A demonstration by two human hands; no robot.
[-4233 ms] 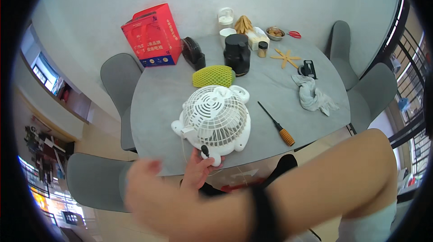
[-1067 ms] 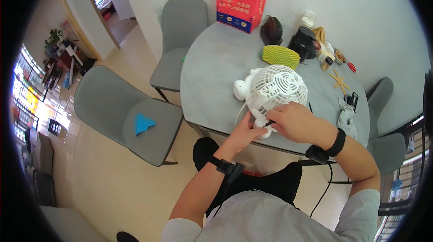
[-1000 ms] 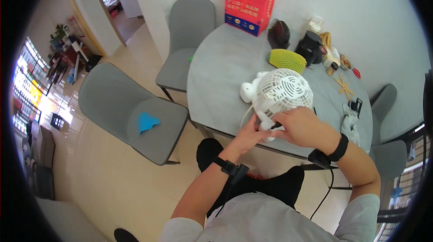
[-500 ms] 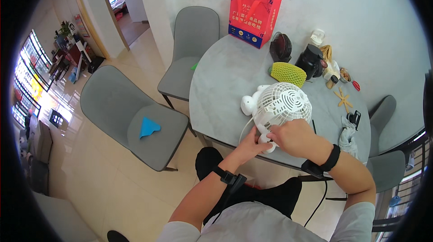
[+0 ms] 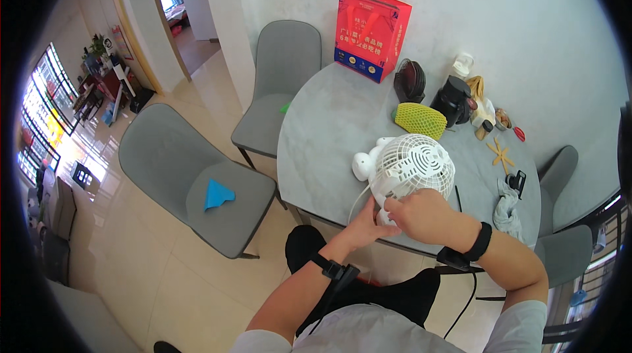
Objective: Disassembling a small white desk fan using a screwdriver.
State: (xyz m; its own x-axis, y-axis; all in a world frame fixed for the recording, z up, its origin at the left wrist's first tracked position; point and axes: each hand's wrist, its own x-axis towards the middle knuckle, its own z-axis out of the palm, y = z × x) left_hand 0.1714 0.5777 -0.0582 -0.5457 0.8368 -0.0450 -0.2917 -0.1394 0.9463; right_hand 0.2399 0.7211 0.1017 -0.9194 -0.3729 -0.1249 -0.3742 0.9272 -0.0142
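A small white electric fan (image 5: 419, 165) lies on the grey table, its slotted round grille facing up and its rounded white feet toward the left. My left hand (image 5: 366, 226) grips the near end of the fan from the left, fingers and thumb around it. On the right, my right hand (image 5: 421, 216) is closed in a pinch against the fan's near part; its fingertips are mostly hidden, so what lies between them is not visible. A thin white cord runs beside my left fingers. Close to my right hand lies a thin black stick (image 5: 458, 199).
Behind the fan are a yellow-green foam net sleeve (image 5: 420, 120), a black flask (image 5: 451, 100) and a red paper bag (image 5: 370, 37). A wooden star-shaped piece (image 5: 501, 155) and a crumpled grey cloth (image 5: 507, 211) lie to the right. Grey chairs (image 5: 172, 149) stand left, one bearing blue cloth (image 5: 218, 195).
The whole view has tilted slightly upward, so the table and things appear lower. My right fingers have closed in at the fan's near part, while my left hand keeps its hold.
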